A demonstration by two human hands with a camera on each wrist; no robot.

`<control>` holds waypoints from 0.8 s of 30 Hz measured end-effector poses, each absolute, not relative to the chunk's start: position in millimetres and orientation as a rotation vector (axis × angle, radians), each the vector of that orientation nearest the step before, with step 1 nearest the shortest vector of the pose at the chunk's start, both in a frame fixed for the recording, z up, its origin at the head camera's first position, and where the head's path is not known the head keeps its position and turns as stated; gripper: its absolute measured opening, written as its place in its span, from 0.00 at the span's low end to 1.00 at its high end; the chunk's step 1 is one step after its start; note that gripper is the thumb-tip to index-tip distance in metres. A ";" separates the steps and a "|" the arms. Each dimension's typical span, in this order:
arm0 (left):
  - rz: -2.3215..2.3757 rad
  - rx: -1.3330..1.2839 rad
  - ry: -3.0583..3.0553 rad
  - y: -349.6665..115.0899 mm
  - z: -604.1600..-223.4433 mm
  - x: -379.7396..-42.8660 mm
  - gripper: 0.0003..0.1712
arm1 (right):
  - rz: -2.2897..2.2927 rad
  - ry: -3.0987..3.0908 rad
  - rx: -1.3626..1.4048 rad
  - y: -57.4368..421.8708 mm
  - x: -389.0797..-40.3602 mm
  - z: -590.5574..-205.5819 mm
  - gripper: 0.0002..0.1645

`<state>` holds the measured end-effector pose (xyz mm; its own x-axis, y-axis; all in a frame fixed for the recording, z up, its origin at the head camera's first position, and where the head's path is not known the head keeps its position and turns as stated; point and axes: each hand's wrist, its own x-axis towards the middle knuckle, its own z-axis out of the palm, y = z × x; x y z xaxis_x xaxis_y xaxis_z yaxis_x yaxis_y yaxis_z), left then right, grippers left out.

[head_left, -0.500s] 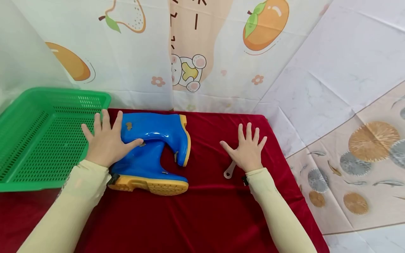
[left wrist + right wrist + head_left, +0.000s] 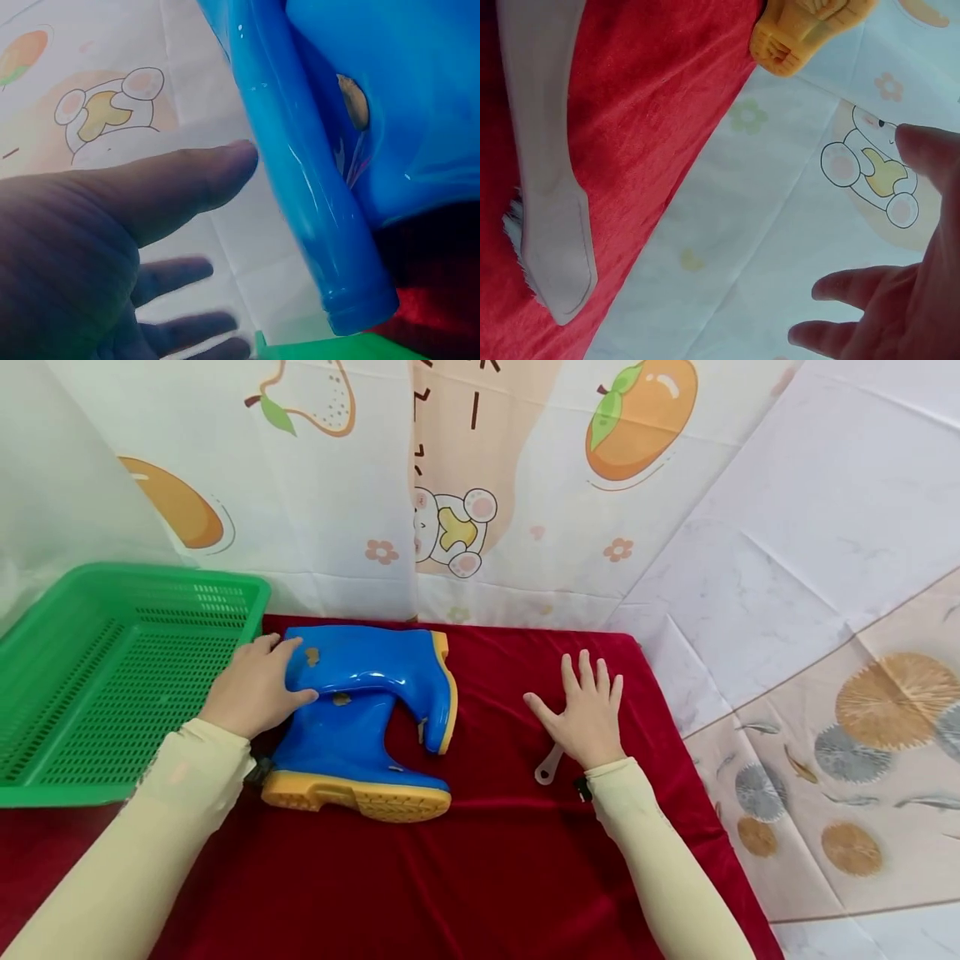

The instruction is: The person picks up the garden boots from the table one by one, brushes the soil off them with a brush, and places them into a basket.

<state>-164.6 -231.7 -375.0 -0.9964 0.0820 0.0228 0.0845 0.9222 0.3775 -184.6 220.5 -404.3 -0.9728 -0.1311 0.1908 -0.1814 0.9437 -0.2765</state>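
A pair of blue rain boots with yellow soles lies on its side on the red cloth. The upper boot (image 2: 367,660) partly covers the top of the lower boot (image 2: 337,739), and both carry brown smears. At their shaft openings is my left hand (image 2: 255,685), thumb out and fingers slightly bent. In the left wrist view the thumb tip overlaps the edge of a boot shaft (image 2: 300,165). My right hand (image 2: 590,718) is spread above a brush, hiding most of it in the head view except its handle end (image 2: 549,766). The right wrist view shows the brush's pale handle (image 2: 544,135) and bristles.
A green plastic basket (image 2: 97,795) with slotted sides stands at the left, close beside my left hand. Red cloth (image 2: 480,877) covers the table. A white printed curtain (image 2: 322,527) hangs along the back edge, and patterned sheeting (image 2: 795,693) lies to the right.
My left hand has drawn its spread fingers in and lowered toward the boots' openings. My right hand has stayed nearly still above the brush. The head view has shifted slightly.
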 end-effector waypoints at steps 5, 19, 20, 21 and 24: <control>-0.591 -0.164 -3.146 -230.7 -373.7 -167.9 0.46 | 0.421 -2.956 0.235 223.3 -183.3 -401.9 0.58; -0.500 -0.208 -3.158 -234.1 -389.5 -176.3 0.30 | 0.417 -2.965 0.239 230.2 -179.6 -401.4 0.54; -0.515 -0.208 -3.158 -235.0 -390.9 -176.6 0.30 | 0.420 -2.963 0.241 230.6 -179.5 -401.7 0.54; -0.530 -0.206 -3.158 -235.8 -392.2 -176.8 0.30 | 0.425 -2.964 0.243 231.0 -179.5 -402.2 0.54; -0.567 -0.204 -3.140 -238.4 -395.4 -177.2 0.27 | 0.446 -2.964 0.251 232.2 -179.6 -403.3 0.54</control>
